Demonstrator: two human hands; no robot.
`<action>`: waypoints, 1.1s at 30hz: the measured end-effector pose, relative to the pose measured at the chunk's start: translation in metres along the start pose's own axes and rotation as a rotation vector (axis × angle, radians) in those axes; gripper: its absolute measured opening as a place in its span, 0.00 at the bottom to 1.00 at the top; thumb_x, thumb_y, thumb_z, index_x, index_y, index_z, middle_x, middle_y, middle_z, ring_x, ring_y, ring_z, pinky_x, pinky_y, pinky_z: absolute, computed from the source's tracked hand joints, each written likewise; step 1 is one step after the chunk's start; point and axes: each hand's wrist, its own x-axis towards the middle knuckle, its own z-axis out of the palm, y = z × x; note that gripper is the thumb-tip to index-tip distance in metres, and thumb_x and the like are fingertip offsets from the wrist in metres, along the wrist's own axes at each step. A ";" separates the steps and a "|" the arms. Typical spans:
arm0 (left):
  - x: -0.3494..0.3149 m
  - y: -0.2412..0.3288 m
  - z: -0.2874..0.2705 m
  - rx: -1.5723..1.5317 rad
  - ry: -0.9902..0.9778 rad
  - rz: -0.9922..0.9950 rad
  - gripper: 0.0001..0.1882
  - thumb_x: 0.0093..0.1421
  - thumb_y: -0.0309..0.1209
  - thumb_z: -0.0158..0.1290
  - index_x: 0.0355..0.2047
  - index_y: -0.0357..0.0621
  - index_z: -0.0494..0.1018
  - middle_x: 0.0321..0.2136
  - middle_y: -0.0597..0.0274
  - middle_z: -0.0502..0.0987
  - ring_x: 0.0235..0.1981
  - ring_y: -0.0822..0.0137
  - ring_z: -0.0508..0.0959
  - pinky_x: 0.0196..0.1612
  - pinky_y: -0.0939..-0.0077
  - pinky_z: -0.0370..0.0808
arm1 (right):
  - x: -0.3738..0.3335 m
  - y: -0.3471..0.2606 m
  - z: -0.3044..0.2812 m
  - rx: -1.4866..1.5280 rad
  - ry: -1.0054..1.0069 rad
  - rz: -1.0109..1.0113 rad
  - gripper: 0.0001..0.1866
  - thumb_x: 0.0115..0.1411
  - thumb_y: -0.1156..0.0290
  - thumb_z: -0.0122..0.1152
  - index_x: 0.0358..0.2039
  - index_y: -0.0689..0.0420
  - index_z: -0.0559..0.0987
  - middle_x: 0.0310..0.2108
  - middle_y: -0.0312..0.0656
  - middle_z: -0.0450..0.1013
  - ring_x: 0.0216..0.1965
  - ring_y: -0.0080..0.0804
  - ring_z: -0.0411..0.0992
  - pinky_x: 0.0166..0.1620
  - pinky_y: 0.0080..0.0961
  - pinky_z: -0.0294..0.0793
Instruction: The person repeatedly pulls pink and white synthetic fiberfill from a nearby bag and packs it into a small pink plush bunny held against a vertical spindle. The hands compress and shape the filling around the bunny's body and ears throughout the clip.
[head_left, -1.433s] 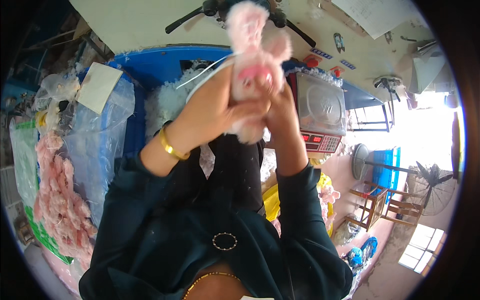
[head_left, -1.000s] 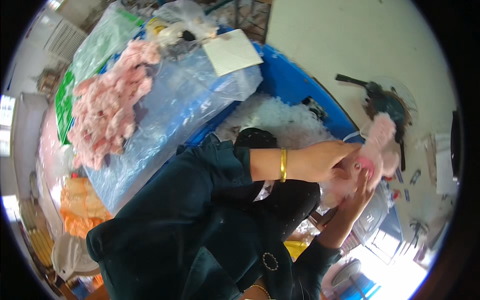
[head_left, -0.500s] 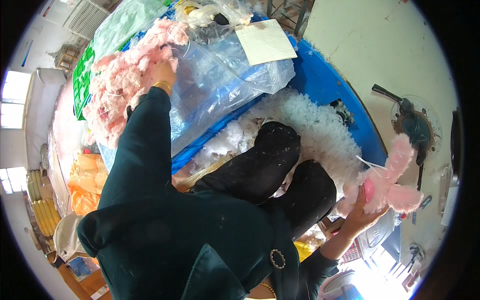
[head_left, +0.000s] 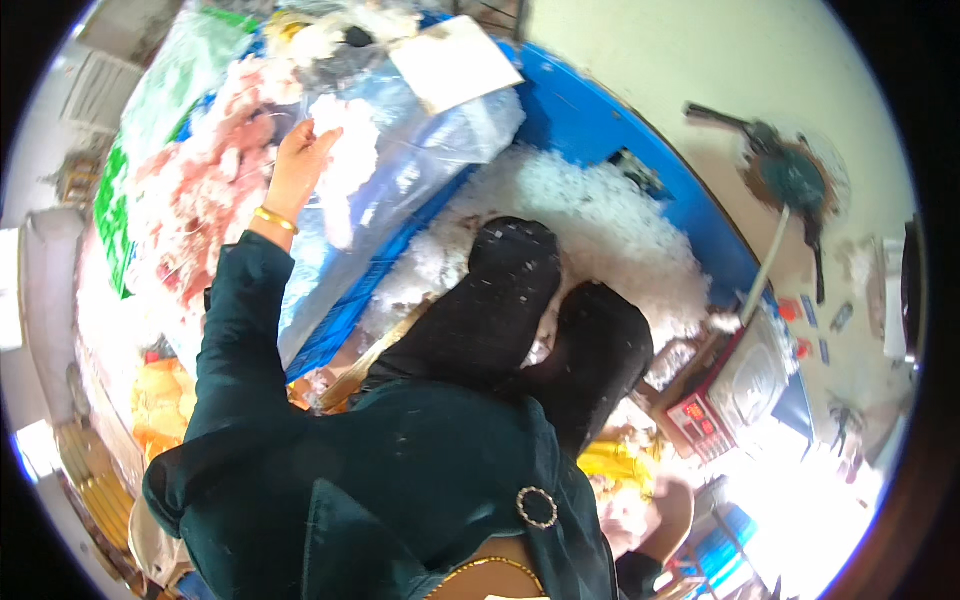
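Note:
My left hand (head_left: 298, 162), with a gold bangle at the wrist, reaches up to a large clear plastic bag (head_left: 400, 170) and rests against its side, fingers loosely spread. A white fluffy clump (head_left: 345, 165) sits right beside the fingers. Pink plush pieces (head_left: 195, 200) fill the bag to the hand's left. At the lower right, in strong glare, a skin-coloured shape that may be my right hand (head_left: 672, 510) lies next to something pale pink; its fingers cannot be made out. My knees in black trousers (head_left: 505, 300) are in the middle.
A blue tub (head_left: 600, 130) holds white stuffing fibre (head_left: 610, 225) behind my knees. A white card (head_left: 452, 62) lies on the bag. A weighing scale with a red display (head_left: 725, 395) and a floor fan (head_left: 790, 175) stand to the right. A yellow item (head_left: 610, 465) lies below.
The left hand let go of the pink plush toy and swung up left to the bag. The right hand, which held the toy, has dropped into the glare at lower right; the toy is lost from sight.

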 end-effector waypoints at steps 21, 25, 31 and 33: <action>-0.155 0.126 0.269 -0.592 -1.095 -0.174 0.17 0.64 0.31 0.47 0.49 0.33 0.70 0.42 0.59 0.76 0.43 0.69 0.76 0.49 0.76 0.71 | 0.020 -0.212 -0.130 0.955 0.281 -0.963 0.18 0.47 0.73 0.68 0.40 0.60 0.77 0.31 0.36 0.76 0.35 0.19 0.72 0.37 0.22 0.72; -0.161 0.146 0.263 -0.862 -1.287 -0.327 0.18 0.61 0.28 0.48 0.51 0.33 0.69 0.46 0.59 0.74 0.47 0.71 0.73 0.53 0.77 0.67 | 0.010 -0.200 -0.132 1.411 0.009 -1.128 0.24 0.50 0.66 0.71 0.45 0.62 0.76 0.37 0.35 0.76 0.39 0.22 0.73 0.41 0.21 0.73; -0.168 0.156 0.273 -0.753 -1.350 -0.391 0.17 0.59 0.27 0.54 0.48 0.35 0.71 0.41 0.64 0.76 0.41 0.74 0.75 0.47 0.81 0.70 | 0.011 -0.192 -0.124 1.798 -0.283 -0.966 0.23 0.52 0.76 0.66 0.49 0.63 0.72 0.43 0.42 0.74 0.43 0.32 0.74 0.44 0.27 0.75; -0.172 0.161 0.271 -0.795 -1.307 -0.380 0.18 0.56 0.26 0.56 0.47 0.35 0.71 0.41 0.63 0.77 0.41 0.73 0.75 0.47 0.80 0.71 | 0.003 -0.199 -0.127 1.858 -0.269 -0.944 0.24 0.48 0.80 0.67 0.47 0.63 0.73 0.42 0.44 0.75 0.42 0.34 0.75 0.44 0.29 0.77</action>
